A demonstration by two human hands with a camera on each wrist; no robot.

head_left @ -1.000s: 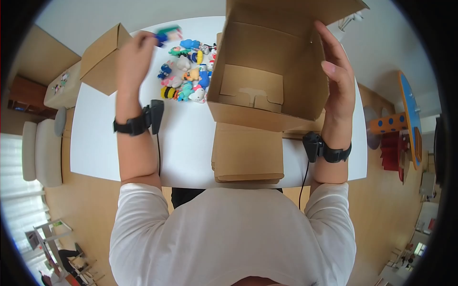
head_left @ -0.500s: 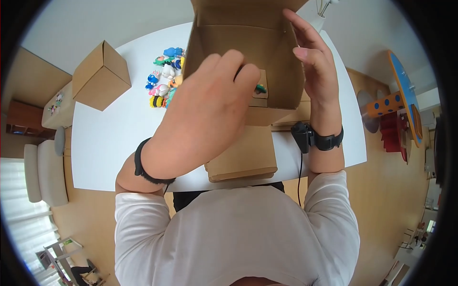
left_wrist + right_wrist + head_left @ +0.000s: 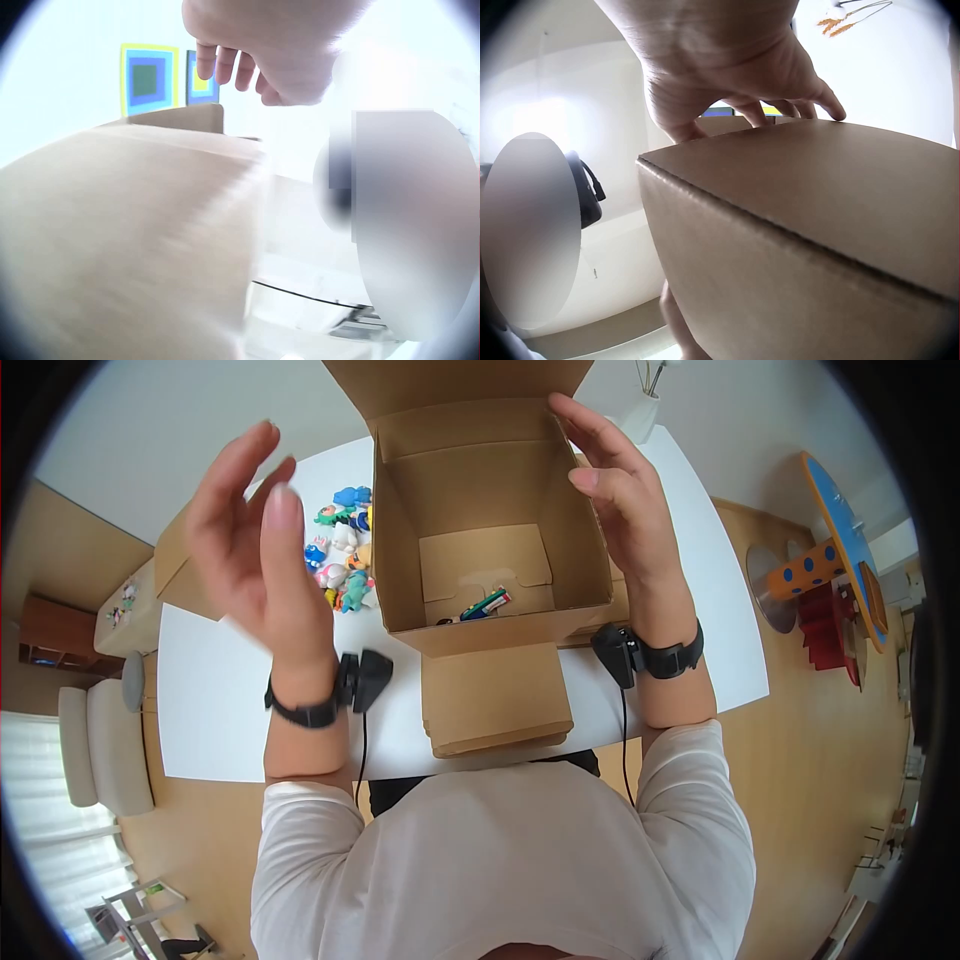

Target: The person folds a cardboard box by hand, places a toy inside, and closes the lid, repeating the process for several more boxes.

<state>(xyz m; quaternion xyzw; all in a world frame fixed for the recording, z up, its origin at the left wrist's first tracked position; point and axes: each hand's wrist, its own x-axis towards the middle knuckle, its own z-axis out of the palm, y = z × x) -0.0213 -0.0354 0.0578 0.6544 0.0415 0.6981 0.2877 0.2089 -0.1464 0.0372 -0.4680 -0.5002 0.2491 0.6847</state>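
An open cardboard box (image 3: 500, 635) stands on the white table, a small green-and-dark item (image 3: 488, 603) lying on its floor near the front. My left hand (image 3: 255, 550) is raised to the left of the box, fingers and thumb apart and holding nothing. In the left wrist view that hand (image 3: 270, 45) hangs above a cardboard surface (image 3: 127, 232). Straight, spread fingers of my right hand (image 3: 635, 520) touch the upper right side of the box. The right wrist view shows the same hand (image 3: 720, 60) against the cardboard box (image 3: 817, 180).
Several small toy figures (image 3: 345, 540) lie left of the box. A second cardboard box (image 3: 185, 580) stands farther left, partly behind my left hand. Flattened cardboard (image 3: 497, 700) is stacked in front, and a white vase (image 3: 640, 418) stands at the back right.
My left hand went from over the toys, with a colourful figure pinched, into the box, then came back out left and empty. A green-and-dark item lies inside. My right hand stays at the box.
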